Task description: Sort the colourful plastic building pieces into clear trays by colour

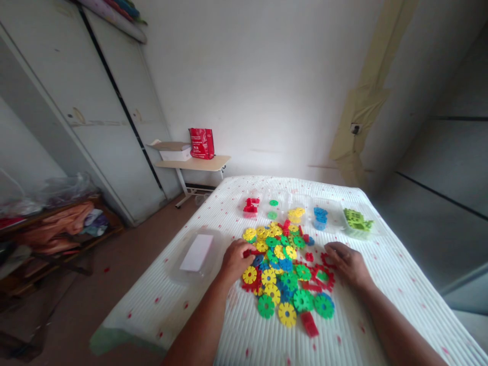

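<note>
A loose pile of plastic building pieces, mostly notched discs, lies on the bed. Yellow discs (268, 277), green discs (304, 300) and blue discs (285, 265) mix with red pieces. At the pile's left edge is my left hand (237, 260), fingers curled beside a dark blue disc (257, 261); its grip is partly hidden. My right hand (349, 263) is at the right edge, its fingers closed at a red notched piece (327, 261). Closer to me lies a red block (309, 324).
Behind the pile stand clear containers with red blocks (250, 207), green discs (273, 203), yellow discs (296, 214), blue discs (320, 217) and light green pieces (356, 219). A clear lid or tray (176, 264) holding a white card (197, 252) lies left. A side table (209, 163) bears a red bag (202, 143).
</note>
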A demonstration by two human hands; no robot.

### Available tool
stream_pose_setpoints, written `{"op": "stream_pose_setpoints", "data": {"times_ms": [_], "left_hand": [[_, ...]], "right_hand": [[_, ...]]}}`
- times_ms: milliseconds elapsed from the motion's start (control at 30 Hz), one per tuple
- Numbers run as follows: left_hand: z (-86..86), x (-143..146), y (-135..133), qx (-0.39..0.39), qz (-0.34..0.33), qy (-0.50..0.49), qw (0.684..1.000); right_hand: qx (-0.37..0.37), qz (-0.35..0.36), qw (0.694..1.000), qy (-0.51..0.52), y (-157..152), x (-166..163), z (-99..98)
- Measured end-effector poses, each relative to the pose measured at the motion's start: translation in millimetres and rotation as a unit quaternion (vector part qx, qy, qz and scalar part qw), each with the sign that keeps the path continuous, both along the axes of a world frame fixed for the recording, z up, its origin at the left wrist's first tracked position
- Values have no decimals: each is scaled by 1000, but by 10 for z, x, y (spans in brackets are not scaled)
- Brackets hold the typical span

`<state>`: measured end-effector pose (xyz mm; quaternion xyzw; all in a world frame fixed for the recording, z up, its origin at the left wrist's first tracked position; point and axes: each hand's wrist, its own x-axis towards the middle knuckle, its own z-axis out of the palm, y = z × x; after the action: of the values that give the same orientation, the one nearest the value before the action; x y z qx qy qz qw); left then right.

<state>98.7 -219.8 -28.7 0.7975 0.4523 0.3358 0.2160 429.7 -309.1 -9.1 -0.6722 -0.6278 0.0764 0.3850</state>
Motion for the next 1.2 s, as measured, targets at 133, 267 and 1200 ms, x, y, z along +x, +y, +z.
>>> {"op": "stream_pose_setpoints", "data": {"times_ms": [133, 267, 1200], "left_hand": [[-38, 28, 11, 10, 4, 15, 1000], [-4, 66, -25, 16, 23, 32, 999], [-41, -78, -185, -91, 48, -43, 994]], "right_hand": [[3, 4, 1000, -6, 2, -16, -4], [2, -2, 1000, -10, 13, -1, -17], [2, -7, 1000, -29, 14, -9, -11]]}}
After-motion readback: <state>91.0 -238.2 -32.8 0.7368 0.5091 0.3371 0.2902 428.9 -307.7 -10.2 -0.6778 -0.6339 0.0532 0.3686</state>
